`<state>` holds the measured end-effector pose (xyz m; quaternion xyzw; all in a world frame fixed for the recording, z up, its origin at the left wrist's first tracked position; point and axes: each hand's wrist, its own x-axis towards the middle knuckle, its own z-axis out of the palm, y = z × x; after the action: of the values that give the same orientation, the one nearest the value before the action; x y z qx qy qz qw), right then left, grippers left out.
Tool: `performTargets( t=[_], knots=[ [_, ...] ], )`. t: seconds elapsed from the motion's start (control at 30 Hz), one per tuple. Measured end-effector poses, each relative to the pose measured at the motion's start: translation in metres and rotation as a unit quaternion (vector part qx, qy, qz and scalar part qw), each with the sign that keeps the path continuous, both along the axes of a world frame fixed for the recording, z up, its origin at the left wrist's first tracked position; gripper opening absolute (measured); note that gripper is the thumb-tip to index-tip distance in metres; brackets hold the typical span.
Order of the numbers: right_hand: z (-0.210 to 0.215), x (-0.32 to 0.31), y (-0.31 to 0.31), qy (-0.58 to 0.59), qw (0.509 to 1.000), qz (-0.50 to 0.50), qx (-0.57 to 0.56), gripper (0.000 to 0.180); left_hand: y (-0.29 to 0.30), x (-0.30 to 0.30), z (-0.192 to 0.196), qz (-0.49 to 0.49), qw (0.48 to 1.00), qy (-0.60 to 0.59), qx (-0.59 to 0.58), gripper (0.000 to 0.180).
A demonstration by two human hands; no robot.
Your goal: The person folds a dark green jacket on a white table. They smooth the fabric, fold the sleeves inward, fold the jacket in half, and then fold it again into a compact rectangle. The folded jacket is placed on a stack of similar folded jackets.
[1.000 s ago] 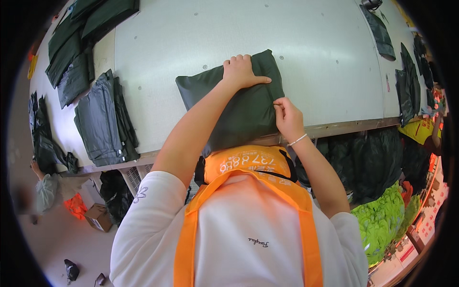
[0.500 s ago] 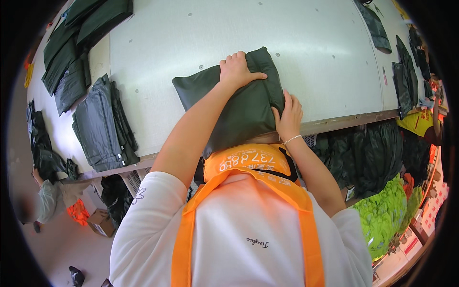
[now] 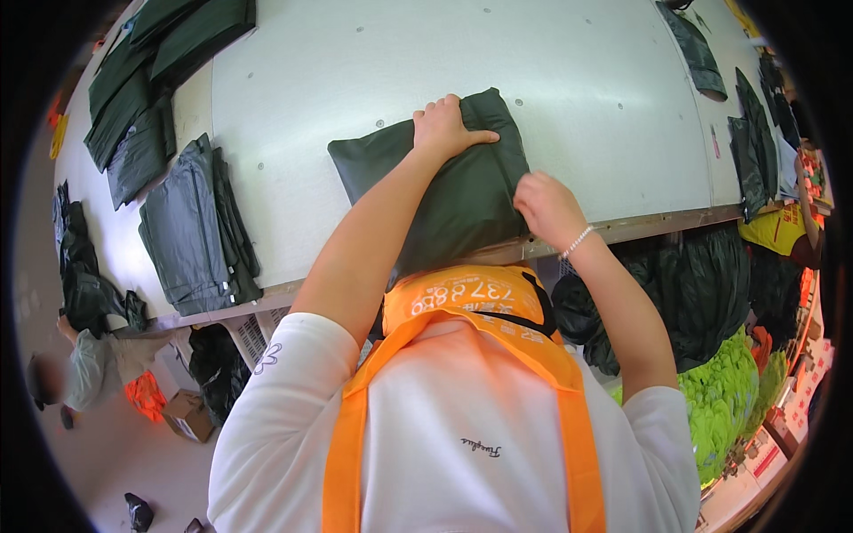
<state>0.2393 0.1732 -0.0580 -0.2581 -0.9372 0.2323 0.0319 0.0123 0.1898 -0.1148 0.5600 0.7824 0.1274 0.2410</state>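
A folded dark green garment (image 3: 444, 204) of smooth, slightly shiny cloth lies on the pale table, a narrow folded strip along its right side. Its near corner reaches the table edge, against my orange apron. My left hand (image 3: 440, 129) grips its far side, with the fingers at the far edge and the thumb across the top by the folded strip. At the right edge, my right hand (image 3: 548, 209) is closed, its fingertips curled in close to the cloth. Whatever those fingers may pinch is hidden.
Stacked dark green garments (image 3: 187, 231) lie to the left, with more folded ones (image 3: 138, 107) beyond. Others (image 3: 753, 142) lie far right. Dark clothing (image 3: 693, 293) and bright green clothing (image 3: 720, 400) are heaped below the right table edge. Another person (image 3: 84, 373) is at far left.
My right hand has lifted away from the garment's right side, moved slightly right and nearer, and curled its fingers. The left hand keeps its grip on the garment.
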Motion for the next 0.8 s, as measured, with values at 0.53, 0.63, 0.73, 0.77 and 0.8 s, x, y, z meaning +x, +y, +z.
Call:
performTargets(
  t=[0.53,0.63,0.73,0.77,0.8],
  knots=[
    [0.017,0.081,0.035,0.320,0.499,-0.359,-0.721,0.072,-0.088,0.095,0.175,-0.067,0.937,-0.029,0.342,0.035],
    [-0.066,0.065,0.040,0.173,0.736,-0.447,-0.478,0.071,-0.080,0.044,0.044,0.201,0.945,0.167,0.195,0.069],
    [-0.127,0.040,0.039,0.175,0.833,-0.416,-0.322,0.063,-0.131,0.034,-0.001,0.313,0.945,0.012,0.091,0.083],
    [-0.123,0.027,0.027,0.219,0.808,-0.444,-0.318,0.060,-0.150,0.037,-0.005,0.332,0.939,-0.004,0.093,0.084],
    [-0.116,0.039,0.043,0.203,0.817,-0.396,-0.367,0.057,-0.159,0.058,0.005,0.361,0.928,-0.010,0.094,0.084]
  ],
)
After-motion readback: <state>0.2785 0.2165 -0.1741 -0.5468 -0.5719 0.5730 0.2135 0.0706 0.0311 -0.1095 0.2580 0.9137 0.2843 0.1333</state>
